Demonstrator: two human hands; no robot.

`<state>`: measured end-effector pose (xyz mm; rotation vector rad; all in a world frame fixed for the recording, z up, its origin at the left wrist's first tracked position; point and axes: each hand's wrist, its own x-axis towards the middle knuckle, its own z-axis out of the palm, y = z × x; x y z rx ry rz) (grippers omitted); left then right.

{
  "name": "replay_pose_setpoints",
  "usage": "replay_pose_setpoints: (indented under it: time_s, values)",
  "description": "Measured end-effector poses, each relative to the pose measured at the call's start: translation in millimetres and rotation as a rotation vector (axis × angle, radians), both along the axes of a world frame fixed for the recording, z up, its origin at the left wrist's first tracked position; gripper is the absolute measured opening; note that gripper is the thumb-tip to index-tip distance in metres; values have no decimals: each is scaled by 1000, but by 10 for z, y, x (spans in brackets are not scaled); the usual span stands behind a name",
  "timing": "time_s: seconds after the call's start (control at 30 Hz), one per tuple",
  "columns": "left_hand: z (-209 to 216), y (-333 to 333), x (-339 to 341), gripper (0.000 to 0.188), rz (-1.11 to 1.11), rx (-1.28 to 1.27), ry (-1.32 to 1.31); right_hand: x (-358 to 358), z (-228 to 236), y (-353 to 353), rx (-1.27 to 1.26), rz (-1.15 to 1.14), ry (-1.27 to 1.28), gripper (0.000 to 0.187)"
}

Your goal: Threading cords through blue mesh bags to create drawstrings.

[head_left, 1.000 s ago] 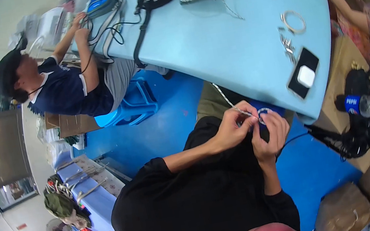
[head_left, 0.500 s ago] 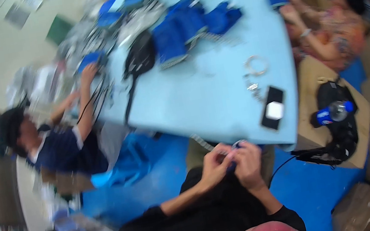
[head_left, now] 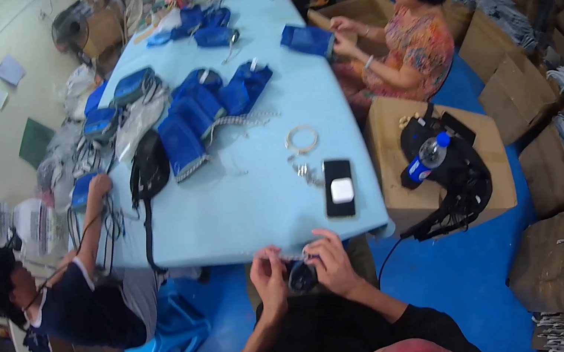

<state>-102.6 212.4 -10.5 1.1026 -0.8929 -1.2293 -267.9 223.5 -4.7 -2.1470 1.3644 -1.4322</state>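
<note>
The head camera looks down and forward from above and behind the fingers [head_left: 322, 249], fairly near them; its round fisheye view takes in the chest [head_left: 282, 346] behind them, the table [head_left: 248, 197] ahead, boxes [head_left: 549, 257] rightward.

Even indoor light, black corners, table [head_left: 255, 196] edge bowed by fisheye distortion, fine detail soft

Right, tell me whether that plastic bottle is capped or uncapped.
Capped: the clear plastic bottle shows a blue cap seated over its neck end. How tightly, I cannot tell.
</note>
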Motion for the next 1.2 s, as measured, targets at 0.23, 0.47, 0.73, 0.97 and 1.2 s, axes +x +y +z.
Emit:
replay_pose_setpoints:
  time_s: [0.23, 0.47, 0.73, 0.97, 1.2]
  values:
    - [351, -364, 148, 11, 64, -167, 23, -59, 96, 34, 100, -68, -85, 25]
    - [428, -284, 313, 7, 14, -139, 130, 87, -77, 162, 210, 35, -236, 20]
    - [272, -249, 369, 65, -23, 18, 269, 158, -107, 235, 512, 28, -567, 19]
    - [-59, -53, 308, 67, 136, 362, 319, 165, -168, 215, 560, 45, -746, 19]
    - [27, 99, 50, 46, -259, 454, 289, 164, -228, 263, 568, 38, -719, 19]
